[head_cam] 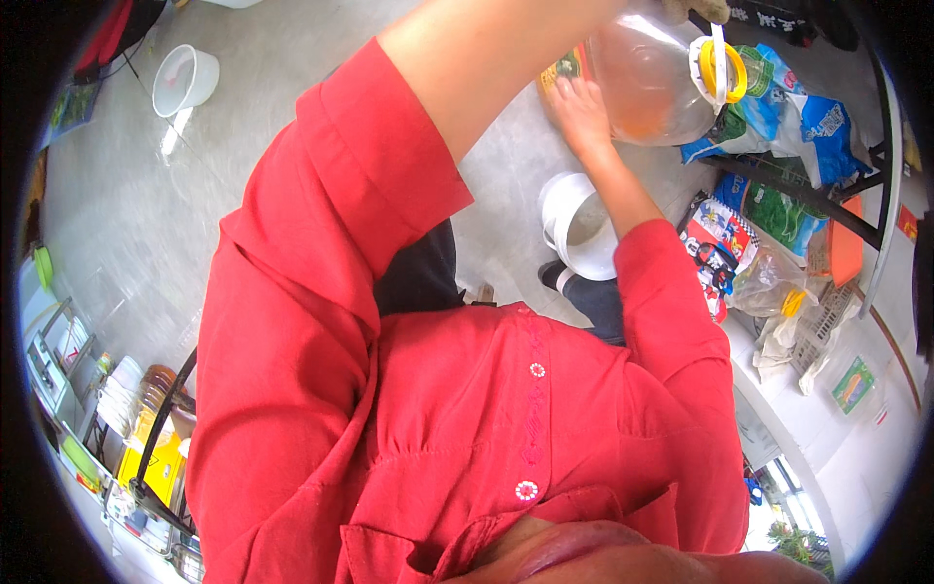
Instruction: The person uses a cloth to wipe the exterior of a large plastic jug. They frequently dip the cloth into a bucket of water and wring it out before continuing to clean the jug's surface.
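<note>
My right hand (586, 117) is pressed against the labelled lower part of a large clear plastic bottle (649, 87). The bottle lies tilted sideways, its neck towards the right, with a yellow ring (722, 71) and a white plastic handle or strap there. Something orange shows through its wall. My left forearm (503, 58) reaches over to the bottle from the left, and its hand runs beyond the top edge. A brownish, unclear thing touches the top of the bottle. Below my right hand, a white plastic bucket (558, 212) stands on the floor.
A translucent tub (195, 80) stands on the grey floor at upper left. Blue and green plastic sacks (824, 124) lie by a black metal frame (810, 191) at right. Below them are another clear bottle (762, 281) and a grey plastic basket (824, 321). My shoe (551, 276) is beside the bucket.
</note>
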Action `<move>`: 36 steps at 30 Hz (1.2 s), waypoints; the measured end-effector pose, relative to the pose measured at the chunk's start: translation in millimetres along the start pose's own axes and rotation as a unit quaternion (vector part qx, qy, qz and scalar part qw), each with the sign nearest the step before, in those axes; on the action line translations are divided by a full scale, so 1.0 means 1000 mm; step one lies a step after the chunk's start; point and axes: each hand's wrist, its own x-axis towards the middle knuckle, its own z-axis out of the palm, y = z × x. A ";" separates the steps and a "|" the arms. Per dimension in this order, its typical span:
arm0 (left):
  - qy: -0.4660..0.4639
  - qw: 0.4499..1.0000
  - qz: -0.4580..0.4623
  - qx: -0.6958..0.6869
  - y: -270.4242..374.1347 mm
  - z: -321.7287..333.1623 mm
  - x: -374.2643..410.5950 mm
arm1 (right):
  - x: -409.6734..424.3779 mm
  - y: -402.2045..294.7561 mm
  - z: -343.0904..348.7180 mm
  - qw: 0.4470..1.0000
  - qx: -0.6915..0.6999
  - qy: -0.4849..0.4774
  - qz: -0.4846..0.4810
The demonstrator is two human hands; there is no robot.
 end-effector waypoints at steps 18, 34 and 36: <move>-0.026 1.000 -0.008 0.007 0.002 -0.005 -0.016 | -0.028 0.034 -0.072 0.998 0.052 0.037 -0.024; -0.058 0.997 -0.036 0.026 0.010 -0.011 -0.002 | -0.092 0.029 -0.078 0.999 0.052 -0.010 -0.006; -0.051 0.999 -0.015 0.011 0.010 -0.008 -0.014 | -0.150 0.059 -0.069 0.993 0.065 -0.056 0.080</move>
